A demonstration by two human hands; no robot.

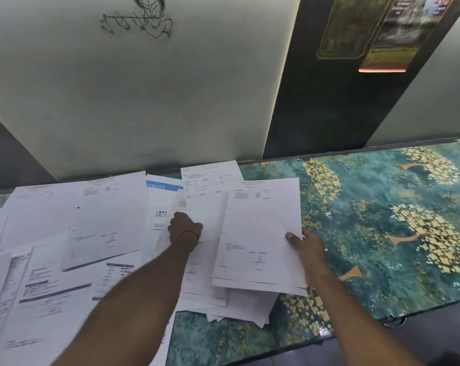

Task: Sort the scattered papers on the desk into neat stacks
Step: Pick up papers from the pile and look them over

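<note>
while thin flat stack of white printed sheets (260,228) lies tilted over centre pile, right hand (308,247) pinches its right edge, thumb on top. left hand (185,228) curled round edge of neighbouring white tabular sheet (210,196), just beside stack. loose white papers (65,233) overlap across left half of desk, some reaching rear edge. glossy teal desk cover with gold tree pattern (382,207) shows wide to right of stack. pale smooth wall panel with ink sketch (136,19) rises behind.
</note>
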